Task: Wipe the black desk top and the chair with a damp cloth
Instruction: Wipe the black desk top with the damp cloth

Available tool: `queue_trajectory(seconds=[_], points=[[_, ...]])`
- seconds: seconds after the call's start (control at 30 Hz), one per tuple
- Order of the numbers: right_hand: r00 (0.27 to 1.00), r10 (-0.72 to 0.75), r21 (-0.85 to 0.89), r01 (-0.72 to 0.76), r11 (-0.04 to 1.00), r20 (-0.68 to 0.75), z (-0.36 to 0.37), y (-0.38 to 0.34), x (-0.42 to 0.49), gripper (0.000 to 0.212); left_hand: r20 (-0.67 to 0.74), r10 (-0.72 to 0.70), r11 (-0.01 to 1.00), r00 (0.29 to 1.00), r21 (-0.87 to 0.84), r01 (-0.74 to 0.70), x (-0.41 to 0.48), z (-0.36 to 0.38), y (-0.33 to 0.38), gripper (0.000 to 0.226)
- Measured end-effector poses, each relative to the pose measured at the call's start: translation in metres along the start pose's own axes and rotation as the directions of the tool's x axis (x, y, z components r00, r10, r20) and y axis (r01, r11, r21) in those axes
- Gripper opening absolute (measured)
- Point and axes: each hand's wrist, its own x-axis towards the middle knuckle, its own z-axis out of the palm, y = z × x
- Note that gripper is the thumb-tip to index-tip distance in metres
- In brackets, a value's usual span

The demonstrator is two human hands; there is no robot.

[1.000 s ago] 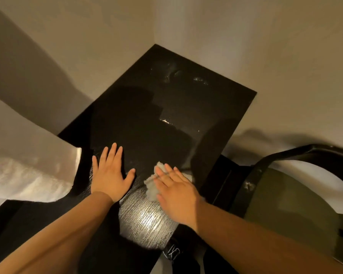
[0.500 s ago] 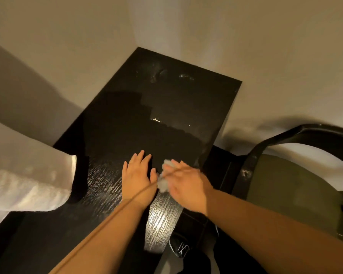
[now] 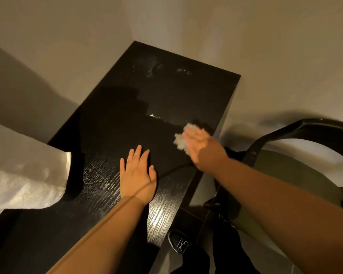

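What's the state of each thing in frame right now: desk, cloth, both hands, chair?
Black wood-grain desk top: streaked with wet sheen near the front, dusty smudges at the far end.
Pale crumpled damp cloth: pressed on the desk near its right edge, motion-blurred.
Right hand: on the cloth, blurred.
Left hand: flat on the desk, fingers spread, holding nothing.
Black curved-back chair: right of the desk, untouched.
White towel: lying over the desk's left edge.
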Motion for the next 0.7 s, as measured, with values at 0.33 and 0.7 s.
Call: queue_trajectory(seconds=[0.33,0.7], points=[[0.961,-0.188,-0.177,0.225,0.958,0.203,0.012,0.032,0.006,0.061,-0.031,-0.063,0.996,0.998,-0.064,0.061,0.003,0.001,0.004,0.055],[0.865,-0.437,-0.007,0.453,0.891,0.247,0.036,-0.021,0.001,0.056,-0.121,-0.291,0.957,0.949,-0.032,0.289,0.043,0.004,0.022,0.064]])
